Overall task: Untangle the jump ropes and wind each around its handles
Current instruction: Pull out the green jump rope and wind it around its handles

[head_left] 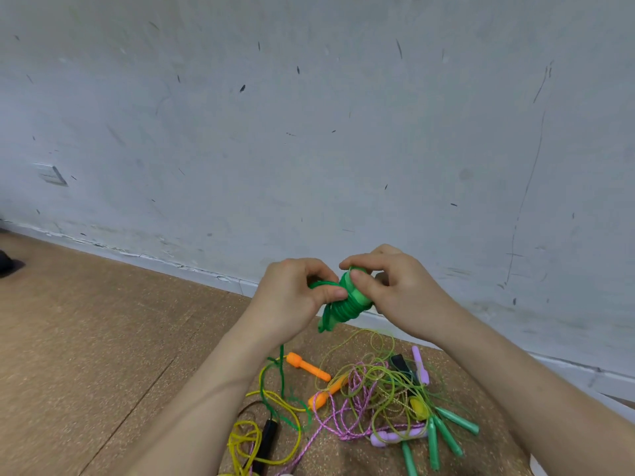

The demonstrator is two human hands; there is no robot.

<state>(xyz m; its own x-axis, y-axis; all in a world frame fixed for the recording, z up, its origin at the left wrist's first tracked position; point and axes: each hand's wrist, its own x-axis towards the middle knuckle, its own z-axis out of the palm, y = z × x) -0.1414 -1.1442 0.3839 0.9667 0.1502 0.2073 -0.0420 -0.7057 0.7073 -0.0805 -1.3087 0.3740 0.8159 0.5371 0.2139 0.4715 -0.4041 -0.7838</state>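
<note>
I hold a pair of green handles (357, 293) up in front of the wall, with green rope (343, 309) coiled in several turns around them. My right hand (395, 290) grips the upper end of the handles, thumb across them. My left hand (292, 297) pinches a loop of the green rope just left of the coil. A loose tail of the same rope (281, 372) hangs down to the floor. Below lies a tangled pile of ropes (371, 389): thin yellow-green, pink braided and yellow strands.
In the pile lie two orange handles (307, 366), purple handles (421, 364), several teal-green handles (443, 432) and a black handle (266, 441). The floor is brown cork (103, 338); a scuffed white wall (309, 132) with baseboard rises close behind.
</note>
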